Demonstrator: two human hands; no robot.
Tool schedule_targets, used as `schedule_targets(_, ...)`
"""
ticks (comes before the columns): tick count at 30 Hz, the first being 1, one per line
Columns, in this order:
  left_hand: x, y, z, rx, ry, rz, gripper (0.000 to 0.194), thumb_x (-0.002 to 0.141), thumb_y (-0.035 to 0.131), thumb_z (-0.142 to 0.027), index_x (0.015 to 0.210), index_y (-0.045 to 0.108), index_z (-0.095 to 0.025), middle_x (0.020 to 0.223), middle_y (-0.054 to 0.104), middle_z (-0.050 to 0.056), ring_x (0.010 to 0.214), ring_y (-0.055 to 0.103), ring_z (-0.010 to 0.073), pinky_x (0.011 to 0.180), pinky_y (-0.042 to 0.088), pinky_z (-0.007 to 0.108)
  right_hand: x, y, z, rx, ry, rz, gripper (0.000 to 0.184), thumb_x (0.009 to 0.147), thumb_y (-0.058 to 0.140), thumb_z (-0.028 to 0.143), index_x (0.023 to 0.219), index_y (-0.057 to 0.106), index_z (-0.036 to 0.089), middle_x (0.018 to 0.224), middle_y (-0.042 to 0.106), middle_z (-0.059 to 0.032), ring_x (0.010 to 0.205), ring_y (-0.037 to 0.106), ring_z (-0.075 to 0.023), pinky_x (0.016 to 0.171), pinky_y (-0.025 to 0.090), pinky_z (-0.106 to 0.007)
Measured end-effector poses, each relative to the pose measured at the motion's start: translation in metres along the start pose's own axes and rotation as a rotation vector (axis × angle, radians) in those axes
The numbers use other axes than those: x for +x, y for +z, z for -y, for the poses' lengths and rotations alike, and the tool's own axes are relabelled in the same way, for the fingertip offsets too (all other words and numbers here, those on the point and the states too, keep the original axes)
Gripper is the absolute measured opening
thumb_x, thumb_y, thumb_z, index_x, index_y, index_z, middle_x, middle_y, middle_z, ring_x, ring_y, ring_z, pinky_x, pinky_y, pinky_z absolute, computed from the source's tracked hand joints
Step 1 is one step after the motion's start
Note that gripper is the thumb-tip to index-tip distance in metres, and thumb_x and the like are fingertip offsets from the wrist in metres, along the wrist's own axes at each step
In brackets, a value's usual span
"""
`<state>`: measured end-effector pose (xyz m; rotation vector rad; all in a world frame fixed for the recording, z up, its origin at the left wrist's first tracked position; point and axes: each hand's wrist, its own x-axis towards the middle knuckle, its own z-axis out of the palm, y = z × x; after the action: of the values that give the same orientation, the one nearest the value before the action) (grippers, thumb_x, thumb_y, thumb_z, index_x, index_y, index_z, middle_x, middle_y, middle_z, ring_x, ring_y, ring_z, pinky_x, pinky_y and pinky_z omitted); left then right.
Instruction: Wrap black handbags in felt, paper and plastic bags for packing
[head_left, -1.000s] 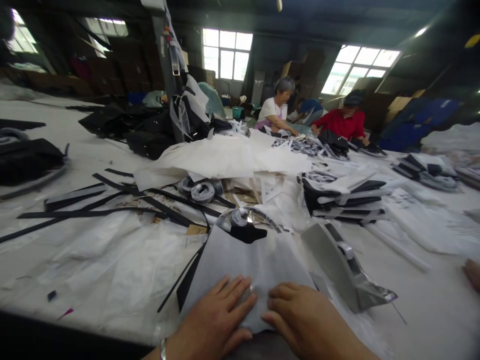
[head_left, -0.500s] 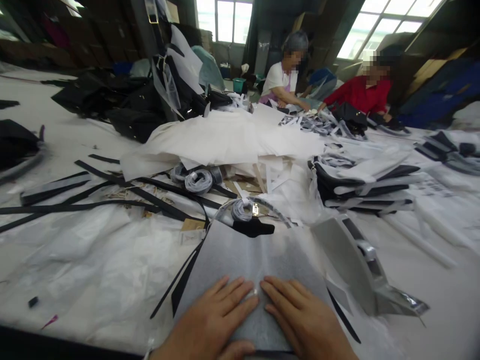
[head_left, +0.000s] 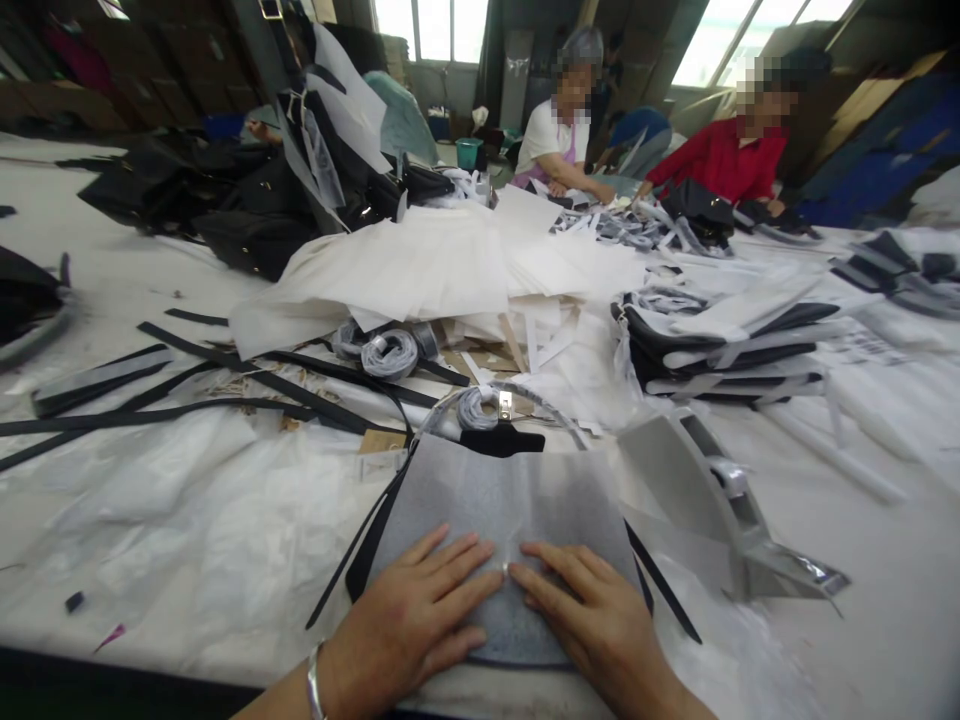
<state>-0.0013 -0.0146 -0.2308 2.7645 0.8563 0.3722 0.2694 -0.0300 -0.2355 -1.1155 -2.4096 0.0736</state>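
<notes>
A black handbag (head_left: 364,570) lies flat before me, mostly covered by a thin, translucent white sheet (head_left: 457,490). My left hand (head_left: 420,615) rests on the sheet's left half, fingers outstretched; a bracelet circles that wrist. On the right half lies my right hand (head_left: 592,610), its fingers also extended. The fingertips of both hands come close together at the middle, by a small shiny spot. Beyond the sheet's far edge show the bag's wrapped handle (head_left: 551,408), a coiled wrapped strap (head_left: 476,409) and a metal clasp (head_left: 505,405).
Right of the bag stands a grey tape dispenser (head_left: 712,510). Black straps (head_left: 247,375) and clear plastic bags (head_left: 217,530) lie to the left. Behind are stacked white sheets (head_left: 420,260), black bags (head_left: 727,340) and two co-workers (head_left: 559,140) across the table.
Both hands have shifted slightly up the sheet, and its near edge now shows below them. The sheet's sides appear drawn in a little. The camera view has moved slightly.
</notes>
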Motion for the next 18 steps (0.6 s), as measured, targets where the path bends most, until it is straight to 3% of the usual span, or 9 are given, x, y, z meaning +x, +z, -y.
schedule_targets(4, 0.0003, -0.0018, -0.0026, -0.004, -0.022, -0.02, 0.05, 0.098, 0.056, -0.032, 0.146, 0.044, -0.024, 0.147, 0.052, 0.005, 0.135, 0.05, 0.0211, 0.114, 0.041, 0.046, -0.0022, 0.0006, 0.0, -0.023, -0.031, 0.017, 0.032, 0.098, 0.054, 0.018, 0.127, 0.065, 0.027, 0.118, 0.071, -0.0065, 0.093, 0.065, -0.0206, 0.077, 0.052, -0.034)
schedule_targets(12, 0.0036, -0.0049, -0.0043, -0.009, -0.07, 0.062, 0.052, 0.098, 0.054, -0.031, 0.148, 0.04, -0.026, 0.151, 0.047, 0.004, 0.136, 0.049, 0.0219, 0.112, 0.043, 0.05, 0.0029, 0.0005, 0.0036, -0.053, 0.001, 0.03, 0.033, 0.104, 0.039, 0.024, 0.122, 0.067, 0.025, 0.116, 0.072, -0.0041, 0.092, 0.064, -0.0212, 0.074, 0.049, -0.034)
schedule_targets(18, 0.0049, -0.0073, -0.0056, -0.016, -0.066, 0.034, 0.052, 0.096, 0.057, -0.031, 0.146, 0.043, -0.026, 0.15, 0.049, 0.004, 0.134, 0.051, 0.0228, 0.111, 0.045, 0.049, 0.002, 0.0001, 0.0017, -0.066, -0.053, 0.011, 0.033, 0.104, 0.039, 0.023, 0.122, 0.067, 0.024, 0.116, 0.072, -0.0043, 0.092, 0.065, -0.0208, 0.076, 0.049, -0.035)
